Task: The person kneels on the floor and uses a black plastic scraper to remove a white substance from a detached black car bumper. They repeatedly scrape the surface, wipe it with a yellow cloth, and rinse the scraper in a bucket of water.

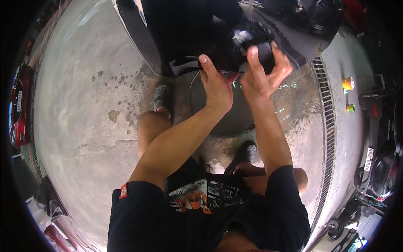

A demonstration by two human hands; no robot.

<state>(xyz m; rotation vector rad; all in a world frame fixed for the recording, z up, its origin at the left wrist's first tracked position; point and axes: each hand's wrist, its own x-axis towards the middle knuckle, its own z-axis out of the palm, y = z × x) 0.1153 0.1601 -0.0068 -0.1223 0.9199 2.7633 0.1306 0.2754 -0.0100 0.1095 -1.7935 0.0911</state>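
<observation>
A large glossy black panel, which looks like a car body part, fills the top middle and has wet-looking patches. My left hand grips its near edge, thumb on top and the other fingers mostly hidden beneath. My right hand holds a dark block against the panel's surface, thumb and fingers at its sides. Whether the block is a sponge or a sanding block I cannot tell. Below the panel, between my feet, stands a round dark tub, partly hidden by my arms.
The concrete floor has wet spots on the left and a wet patch right of the tub. A slotted drain grate runs along the right. Beyond it stand a yellow can and a small green-yellow can. Parked vehicles line both sides, including a red car.
</observation>
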